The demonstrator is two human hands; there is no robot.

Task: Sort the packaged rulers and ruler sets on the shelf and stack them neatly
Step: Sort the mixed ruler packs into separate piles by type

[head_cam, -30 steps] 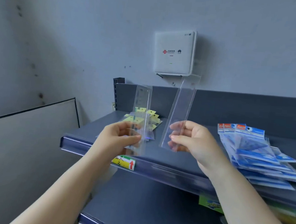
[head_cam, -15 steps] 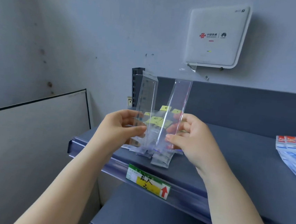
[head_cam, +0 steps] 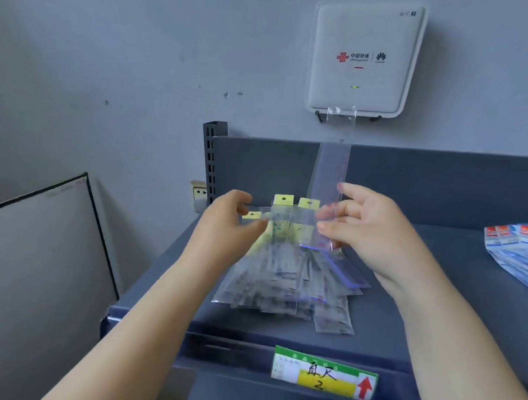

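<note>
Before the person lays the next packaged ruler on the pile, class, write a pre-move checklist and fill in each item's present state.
1. Right hand grips the clear packaged ruler, held upright: ok.
2. Left hand free to steady the pile: ok, it hangs over the pile holding nothing visible.
3. Pile of clear rulers squared up: not ok, packs fan out at different angles.
4. Yellow header tabs all point toward the back: cannot tell, some are hidden.
5. Blue ruler sets kept apart on the shelf: ok.
</note>
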